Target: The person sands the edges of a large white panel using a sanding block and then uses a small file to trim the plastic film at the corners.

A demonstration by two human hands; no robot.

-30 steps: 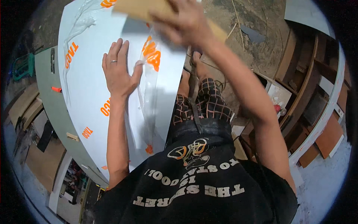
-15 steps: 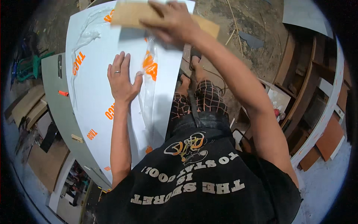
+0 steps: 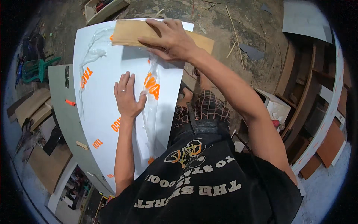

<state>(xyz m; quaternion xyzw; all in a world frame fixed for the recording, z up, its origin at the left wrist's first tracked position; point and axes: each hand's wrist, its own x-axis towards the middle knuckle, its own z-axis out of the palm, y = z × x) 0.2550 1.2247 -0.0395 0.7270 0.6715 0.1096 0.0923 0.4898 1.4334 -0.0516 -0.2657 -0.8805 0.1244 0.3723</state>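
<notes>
The right hand (image 3: 173,39) gripped a tan board (image 3: 128,33), fingers spread across it, over the twelve o'clock end of a white sheet (image 3: 100,97). The left hand (image 3: 128,99) lay flat on that sheet, fingers slightly parted, thumb out beside crumpled clear film (image 3: 151,106) at its three o'clock. At the left hand's nine o'clock, a red-orange object (image 3: 70,102) sat on the grey-green bench (image 3: 61,123); a small wooden piece (image 3: 82,145) lay between seven and eight.
</notes>
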